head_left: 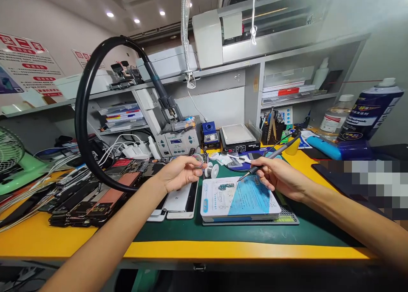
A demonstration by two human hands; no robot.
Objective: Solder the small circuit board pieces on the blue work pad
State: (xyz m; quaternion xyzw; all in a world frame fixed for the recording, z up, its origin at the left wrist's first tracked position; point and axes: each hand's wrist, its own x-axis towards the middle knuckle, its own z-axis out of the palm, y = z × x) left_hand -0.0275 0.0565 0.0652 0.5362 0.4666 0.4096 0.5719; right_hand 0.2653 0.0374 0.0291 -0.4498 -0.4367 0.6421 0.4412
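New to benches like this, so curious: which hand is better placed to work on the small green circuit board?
Probably the right hand: it holds the soldering iron, tip close above the board. The left hand sits farther off, beside a white spool.

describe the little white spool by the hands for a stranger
On the yellow workbench, find the green mat. Between the left hand and the blue-and-white box sits a small white spool of wire, its pale flanges bright against the green.

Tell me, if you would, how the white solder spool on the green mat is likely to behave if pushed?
The spool is probably light, judging by its thin flanges. It seems to stand on its round rims on the green mat, so it would likely roll.
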